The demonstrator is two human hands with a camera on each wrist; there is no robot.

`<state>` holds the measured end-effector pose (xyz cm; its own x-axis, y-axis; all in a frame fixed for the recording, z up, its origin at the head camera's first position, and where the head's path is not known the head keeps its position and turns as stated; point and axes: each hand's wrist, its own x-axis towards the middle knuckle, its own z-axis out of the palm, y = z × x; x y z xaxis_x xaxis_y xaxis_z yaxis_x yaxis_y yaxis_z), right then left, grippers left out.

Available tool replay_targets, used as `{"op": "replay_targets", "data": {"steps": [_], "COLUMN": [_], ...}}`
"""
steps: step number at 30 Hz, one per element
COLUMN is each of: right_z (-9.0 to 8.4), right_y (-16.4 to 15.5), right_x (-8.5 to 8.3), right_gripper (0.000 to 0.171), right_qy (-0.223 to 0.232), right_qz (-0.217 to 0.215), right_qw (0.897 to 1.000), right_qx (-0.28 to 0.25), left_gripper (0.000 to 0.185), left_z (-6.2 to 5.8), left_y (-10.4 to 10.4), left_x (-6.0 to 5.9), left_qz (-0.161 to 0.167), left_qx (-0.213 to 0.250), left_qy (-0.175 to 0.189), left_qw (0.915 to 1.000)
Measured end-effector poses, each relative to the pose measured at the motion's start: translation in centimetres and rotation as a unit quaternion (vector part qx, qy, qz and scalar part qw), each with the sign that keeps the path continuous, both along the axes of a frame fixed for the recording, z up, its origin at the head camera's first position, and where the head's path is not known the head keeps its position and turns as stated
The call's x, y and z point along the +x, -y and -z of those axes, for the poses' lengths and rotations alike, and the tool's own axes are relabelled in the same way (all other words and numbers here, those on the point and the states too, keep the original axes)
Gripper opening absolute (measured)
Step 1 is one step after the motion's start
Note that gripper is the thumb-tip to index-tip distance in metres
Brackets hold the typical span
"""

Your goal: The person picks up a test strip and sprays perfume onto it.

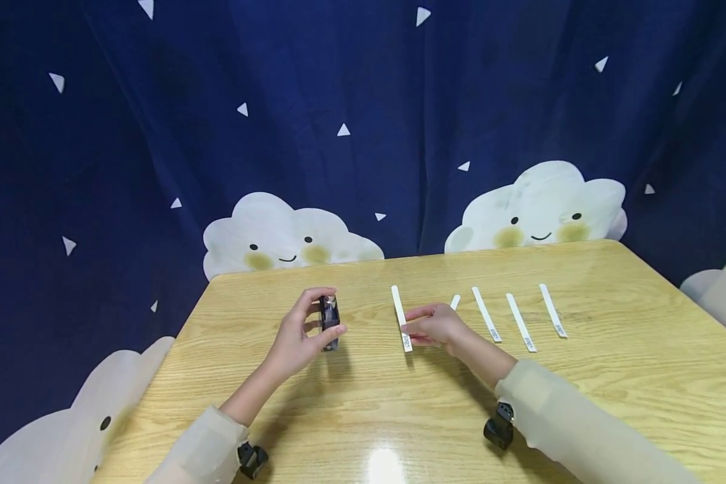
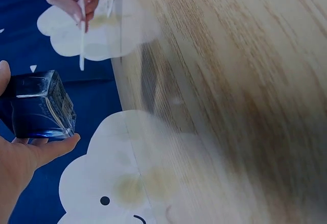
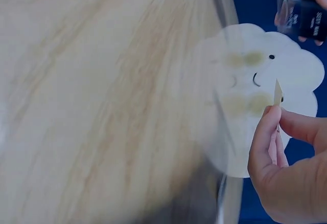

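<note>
left hand (image 1: 296,343): we had fingers curled round the little dark glass bottle (image 1: 329,321), upright above the worktop (image 1: 351,403)
right hand (image 1: 437,327): pinched a white paper strip (image 1: 401,317), long axis pointing away from us
relation: strip just right of bottle

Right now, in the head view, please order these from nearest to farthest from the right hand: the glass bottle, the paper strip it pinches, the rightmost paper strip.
1. Pinched paper strip, in the right hand.
2. Glass bottle, to its left, held by the left hand.
3. Rightmost paper strip, far right on the table.
</note>
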<state>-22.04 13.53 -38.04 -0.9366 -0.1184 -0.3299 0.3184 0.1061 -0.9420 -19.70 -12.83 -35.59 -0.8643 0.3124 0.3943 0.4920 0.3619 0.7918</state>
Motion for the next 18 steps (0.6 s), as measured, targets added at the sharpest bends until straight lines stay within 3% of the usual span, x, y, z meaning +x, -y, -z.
{"op": "replay_targets", "data": {"steps": [8, 18], "right_z": [1.2, 1.5], "right_y": [0.4, 1.5], "right_x": [-1.2, -1.1], "right_gripper": [0.037, 0.03], "right_qy": [0.034, 0.013], "right_qz": [0.019, 0.025], "right_qw": [0.999, 0.996], "right_qx": [0.011, 0.087], "left_gripper": [0.058, 0.058], "left_z": [0.1, 0.1], "left_y": [0.2, 0.3], "left_x": [0.1, 0.2], "left_qz": [0.013, 0.02], "left_qx": [0.007, 0.009], "left_qy": [0.002, 0.001], "left_qw": [0.9999, 0.9998]}}
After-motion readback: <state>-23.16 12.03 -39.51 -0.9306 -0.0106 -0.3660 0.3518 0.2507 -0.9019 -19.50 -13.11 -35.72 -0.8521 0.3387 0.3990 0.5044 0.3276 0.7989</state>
